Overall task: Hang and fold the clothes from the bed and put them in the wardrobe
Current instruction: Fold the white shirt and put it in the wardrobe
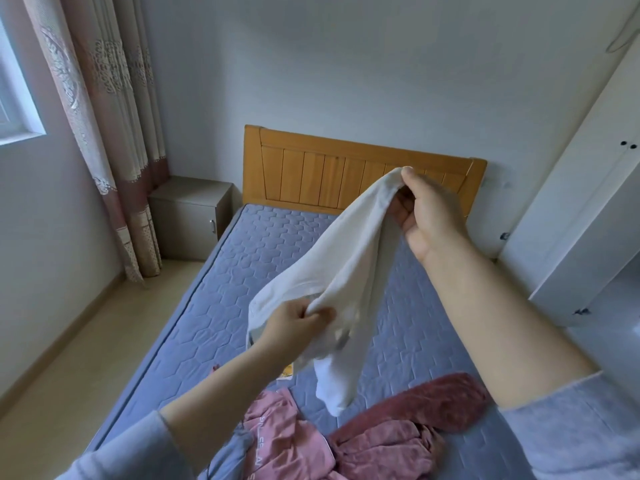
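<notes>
Holding one white garment (349, 251) in the air over the bed (214, 306), the person stretches both forearms forward. The right hand (426, 216) is raised highest, in front of the wooden headboard (311, 171), with thumb and curled fingers pinching the cloth's upper end, while the left hand (291, 323), lower and nearer, is bunched round a fold of the same cloth, so the two hands are well apart with the fabric slung between them and its loose end dangling. Two more pieces lie crumpled on the blue mattress at the near edge, one pale pink garment (277, 441) with lettering and one dark red garment (433, 407), touching each other, and one white wardrobe (581, 209) stands at the right.
</notes>
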Action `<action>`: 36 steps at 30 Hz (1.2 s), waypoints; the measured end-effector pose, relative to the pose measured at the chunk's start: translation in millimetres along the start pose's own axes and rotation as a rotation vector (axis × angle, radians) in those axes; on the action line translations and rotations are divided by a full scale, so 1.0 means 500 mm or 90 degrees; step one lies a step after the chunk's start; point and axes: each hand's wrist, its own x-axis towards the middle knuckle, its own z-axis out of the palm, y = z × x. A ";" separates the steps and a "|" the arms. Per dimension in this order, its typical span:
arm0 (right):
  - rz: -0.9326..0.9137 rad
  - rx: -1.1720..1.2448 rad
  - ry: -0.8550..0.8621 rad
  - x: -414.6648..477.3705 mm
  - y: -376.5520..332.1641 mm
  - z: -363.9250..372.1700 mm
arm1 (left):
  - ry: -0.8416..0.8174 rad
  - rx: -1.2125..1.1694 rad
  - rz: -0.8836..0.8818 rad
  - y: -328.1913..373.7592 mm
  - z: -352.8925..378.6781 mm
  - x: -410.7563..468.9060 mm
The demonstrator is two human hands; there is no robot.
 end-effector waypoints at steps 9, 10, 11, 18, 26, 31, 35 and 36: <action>0.095 -0.148 0.047 -0.003 0.073 -0.076 | 0.113 0.021 0.102 0.126 -0.118 0.061; 0.092 -0.165 0.030 -0.009 0.082 -0.077 | 0.093 0.034 0.092 0.135 -0.114 0.068; 0.091 -0.180 0.008 -0.017 0.090 -0.078 | 0.072 0.034 0.076 0.142 -0.107 0.073; 0.093 -0.258 -0.098 -0.061 0.115 -0.084 | 0.052 -0.193 0.027 0.177 -0.088 0.087; 0.098 -0.226 -0.103 -0.064 0.098 -0.082 | 0.024 -0.152 0.177 0.227 -0.110 0.075; 0.068 -0.237 -0.140 -0.071 0.095 -0.072 | 0.013 -0.132 0.263 0.251 -0.112 0.076; 0.053 -0.258 -0.149 -0.077 0.099 -0.071 | 0.004 -0.100 0.288 0.267 -0.122 0.088; 0.048 -0.269 -0.151 -0.078 0.101 -0.071 | 0.017 -0.063 0.295 0.273 -0.124 0.091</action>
